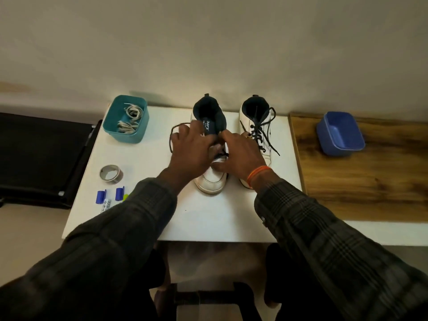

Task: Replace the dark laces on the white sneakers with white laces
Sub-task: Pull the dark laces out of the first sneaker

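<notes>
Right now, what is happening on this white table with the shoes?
A person is unlacing the left white sneaker. Both hands, the left hand and the right hand, work at its dark lace, which is partly pulled out and loops to the left. The right white sneaker keeps its dark lace. White laces wait in the teal plastic bin.

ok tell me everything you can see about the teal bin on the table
The teal bin is a small, square open-topped container with rounded corners, plastic by its look. It stands upright at the far left corner of the white table, left of the two sneakers. Inside lie loosely bundled white laces, coiled in a heap. Neither hand touches it.
</notes>
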